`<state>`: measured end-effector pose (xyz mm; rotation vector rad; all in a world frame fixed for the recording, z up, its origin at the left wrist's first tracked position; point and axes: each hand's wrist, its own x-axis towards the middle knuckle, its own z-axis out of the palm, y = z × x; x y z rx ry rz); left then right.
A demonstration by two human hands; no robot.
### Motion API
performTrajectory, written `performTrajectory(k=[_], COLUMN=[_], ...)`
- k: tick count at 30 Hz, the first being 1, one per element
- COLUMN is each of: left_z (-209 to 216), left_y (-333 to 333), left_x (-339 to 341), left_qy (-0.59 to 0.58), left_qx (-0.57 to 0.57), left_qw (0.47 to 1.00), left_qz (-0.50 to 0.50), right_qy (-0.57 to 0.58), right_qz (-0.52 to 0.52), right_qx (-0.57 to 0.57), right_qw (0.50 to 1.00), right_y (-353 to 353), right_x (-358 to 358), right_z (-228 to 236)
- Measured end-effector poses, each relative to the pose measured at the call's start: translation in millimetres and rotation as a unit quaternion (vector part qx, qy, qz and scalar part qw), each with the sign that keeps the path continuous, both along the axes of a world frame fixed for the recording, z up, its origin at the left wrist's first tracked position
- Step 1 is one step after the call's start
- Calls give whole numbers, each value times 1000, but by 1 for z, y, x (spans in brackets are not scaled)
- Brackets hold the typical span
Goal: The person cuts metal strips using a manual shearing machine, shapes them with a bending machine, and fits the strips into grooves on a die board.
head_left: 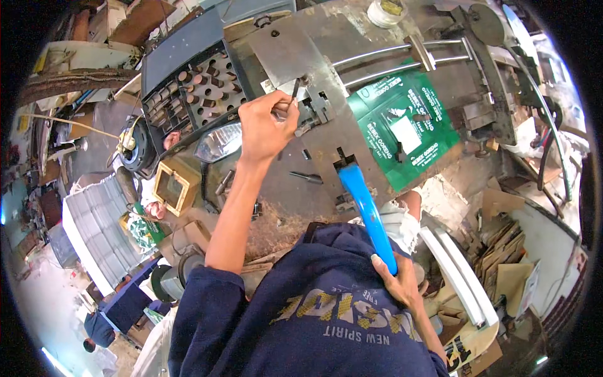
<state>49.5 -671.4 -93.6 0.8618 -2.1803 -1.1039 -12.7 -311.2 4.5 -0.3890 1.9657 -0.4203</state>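
My left hand [269, 124] reaches over the metal workbench, its fingers pinched on a thin dark rod [296, 87] that points up past the fingertips. Beside those fingers is a steel block with notches [316, 108], fixed on the flat metal plate. Close to my body, my right hand [402, 284] is closed around the lower end of a long blue lever handle [369, 210]. The handle's far end meets a slotted part [342, 159] of the plate. A dark pin-shaped tool [306, 177] lies loose on the bench below the left hand.
An open dark case [217, 94] with several cylindrical metal pieces stands at the far left. A clear-faced lamp-like object [220, 142] lies beside my left wrist. Green printed packaging [433, 147] lies right of the plate, near two metal rails [402, 53]. A yellow wooden-framed box [173, 186] sits left.
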Motion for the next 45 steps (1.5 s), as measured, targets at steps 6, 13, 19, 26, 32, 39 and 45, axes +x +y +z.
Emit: performTrajectory(k=[6,13,19,26,32,39,45], left_z=[5,-10,5,-7,-18,-22,-31], left_y=[5,-1,0,55,81,85,81], left_x=[-2,0,11,57,36,32,35], left_qy=[-1,-22,-68,-13,1,44,57], left_qx=[-1,14,37,-16,-26,-21,-20], left_qw=[1000,999,996,998,991,993,994], left_qz=[-19,-31,-47,59,129,107,96], right_qy=[27,32,31,18,70,71,84], right_qz=[-9,-8,-33,17,-9,-91,-116], right_qx=[-1,-17,-37,1,-116,-80,-96], right_qw=[1000,999,998,1000,991,990,985], right_y=[3,1,16,17,22,20,27], right_x=[5,7,8,7,7,23,28], right_z=[-8,-7,-18,-24,-27,-37,-57])
